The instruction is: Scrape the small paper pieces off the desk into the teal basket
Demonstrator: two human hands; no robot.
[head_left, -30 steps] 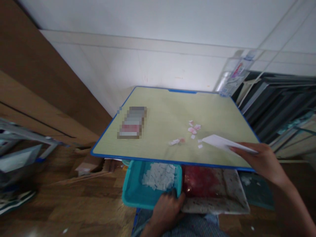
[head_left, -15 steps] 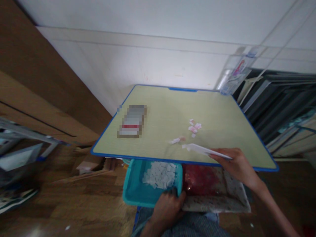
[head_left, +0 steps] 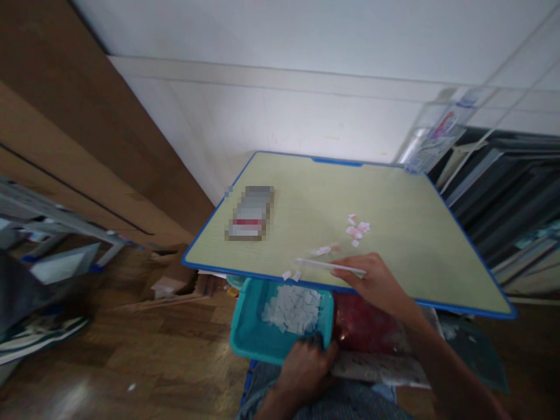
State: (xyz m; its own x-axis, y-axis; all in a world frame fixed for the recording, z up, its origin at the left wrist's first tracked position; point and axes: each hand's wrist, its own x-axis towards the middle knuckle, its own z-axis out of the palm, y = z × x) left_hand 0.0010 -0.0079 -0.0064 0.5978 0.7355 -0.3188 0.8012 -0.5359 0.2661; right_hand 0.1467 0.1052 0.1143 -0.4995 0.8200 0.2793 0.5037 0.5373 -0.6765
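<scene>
My right hand [head_left: 371, 280] pinches one end of a thin, flat white strip [head_left: 321, 265], its far end low over the front of a pale yellow table [head_left: 306, 204] with a blue edge. Two small white paper pieces [head_left: 291, 275] lie at the front edge, by the strip's tip. Behind the strip are a few more white scraps [head_left: 322, 251], and a small cluster of pinkish-white scraps [head_left: 356, 231] rests farther back. Below the edge, my left hand [head_left: 308, 364] is closed on the near right rim of a turquoise basin [head_left: 249, 326]. White pieces [head_left: 294, 308] are heaped in it.
A pixelated rectangular object [head_left: 251, 213] lies on the table's left side. A clear plastic bottle [head_left: 437, 137] stands at the back right corner. Right of the basin is a stained white tray [head_left: 371, 367] with red contents. Dark panels [head_left: 525, 175] lean at right; cardboard [head_left: 175, 277] is on the floor.
My right hand has swept the strip left and toward the front edge, and two white pieces now lie there. My left hand stays on the basin. The view has shifted slightly left.
</scene>
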